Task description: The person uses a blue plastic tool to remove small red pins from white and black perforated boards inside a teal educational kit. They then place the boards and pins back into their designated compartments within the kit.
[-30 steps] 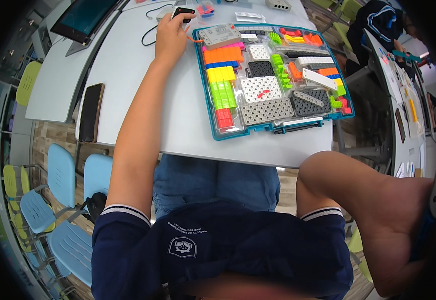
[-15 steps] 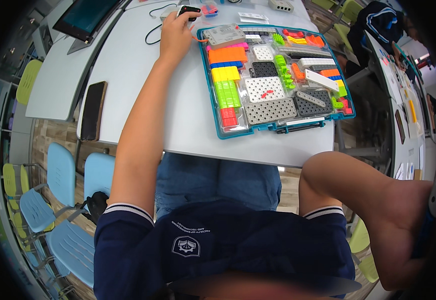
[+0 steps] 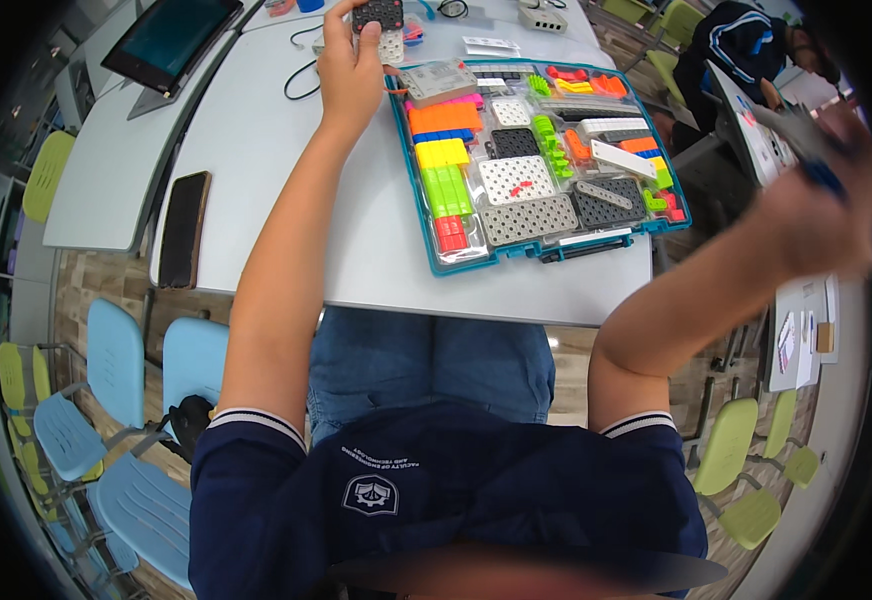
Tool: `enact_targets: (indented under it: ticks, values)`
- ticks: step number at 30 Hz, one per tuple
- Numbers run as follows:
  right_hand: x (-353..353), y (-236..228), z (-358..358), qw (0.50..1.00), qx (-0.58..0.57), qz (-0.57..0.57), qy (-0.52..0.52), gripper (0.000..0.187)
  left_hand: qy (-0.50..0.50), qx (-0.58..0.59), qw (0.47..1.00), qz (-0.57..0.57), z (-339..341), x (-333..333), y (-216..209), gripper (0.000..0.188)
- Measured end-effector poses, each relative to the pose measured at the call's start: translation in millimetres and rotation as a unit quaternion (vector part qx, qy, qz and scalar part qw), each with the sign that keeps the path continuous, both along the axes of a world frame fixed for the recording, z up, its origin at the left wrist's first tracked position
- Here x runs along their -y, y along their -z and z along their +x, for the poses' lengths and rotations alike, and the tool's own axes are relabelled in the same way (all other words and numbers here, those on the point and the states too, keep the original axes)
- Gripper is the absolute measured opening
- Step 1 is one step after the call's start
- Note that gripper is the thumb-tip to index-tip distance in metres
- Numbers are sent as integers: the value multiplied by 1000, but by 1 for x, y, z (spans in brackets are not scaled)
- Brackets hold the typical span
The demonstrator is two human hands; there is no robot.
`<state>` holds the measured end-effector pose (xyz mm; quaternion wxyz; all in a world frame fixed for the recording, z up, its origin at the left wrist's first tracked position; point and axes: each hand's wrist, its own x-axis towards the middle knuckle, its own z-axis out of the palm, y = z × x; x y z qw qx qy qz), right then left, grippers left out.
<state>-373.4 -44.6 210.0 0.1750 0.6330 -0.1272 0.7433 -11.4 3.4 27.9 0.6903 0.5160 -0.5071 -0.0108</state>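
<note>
Your left hand (image 3: 351, 82): stretched toward worktop's (image 3: 241, 150) far edge, pinching dark piece (image 3: 380, 14) | right hand (image 3: 824, 215): raised, past right edge, fingers blurry, can't tell

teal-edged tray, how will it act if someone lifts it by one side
The teal-edged tray probably stays fairly stiff, judging by its moulded-looking rim. Packed with coloured blocks, it may feel heavy on one side. The white strip lying askew on top would likely slide.
</note>
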Motion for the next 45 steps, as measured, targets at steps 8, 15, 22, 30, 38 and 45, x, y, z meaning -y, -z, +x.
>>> enact_targets:
  ticks: [8,15,22,30,38,45]
  values:
    - [41,111,110,943,-194,209,-172,33,246,-195,949,19,-59,-11,-17,57]
    - [34,129,116,901,-313,249,-171,53,291,-199,933,71,-79,-15,-22,57]
    - [29,137,124,891,-343,231,-188,61,321,-164,923,137,-84,-21,-23,57]
    - [31,138,124,908,-326,188,-183,59,411,-201,883,106,-82,-23,-29,46]
    - [27,135,123,911,-320,194,-175,51,464,-270,837,104,-79,-22,-27,43]
    - [24,135,123,910,-324,187,-181,44,485,-307,815,83,-79,-19,-18,48]
